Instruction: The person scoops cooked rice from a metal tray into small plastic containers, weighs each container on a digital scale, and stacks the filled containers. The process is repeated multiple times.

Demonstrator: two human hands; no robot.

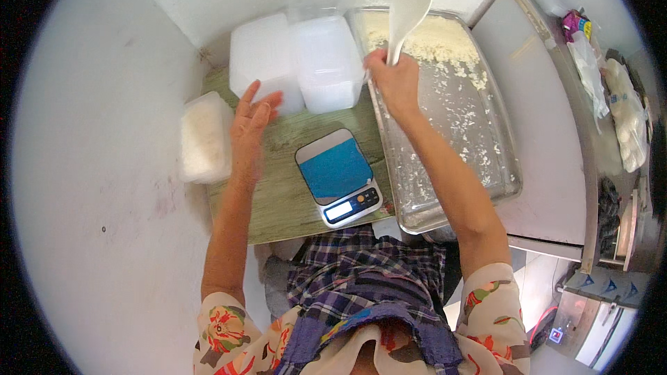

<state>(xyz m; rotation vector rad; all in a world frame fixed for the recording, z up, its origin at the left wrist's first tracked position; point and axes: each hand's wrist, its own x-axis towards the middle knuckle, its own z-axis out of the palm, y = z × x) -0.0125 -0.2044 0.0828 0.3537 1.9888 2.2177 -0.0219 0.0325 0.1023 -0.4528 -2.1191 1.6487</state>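
Note:
My right hand (393,80) grips the handle of a white plastic rice paddle (410,2), its bowl pointing up over a large metal tray (448,130). Cooked rice (440,36) is heaped at the tray's far end, with grains scattered over the rest. My left hand (252,114), fingers apart and holding nothing, is near the front of the left one of two stacks of translucent plastic containers (260,54), (328,62). A rice-filled plastic container (202,138) lies left of that hand. Between my forearms sits a digital kitchen scale (338,172) with a blue platform and a lit display.
The green wood-patterned table (281,208) meets white walls at its left and far sides. Right of the tray stands a pale cabinet (531,114), with plastic bags (625,114) beyond it. A metal box (589,312) is at the lower right.

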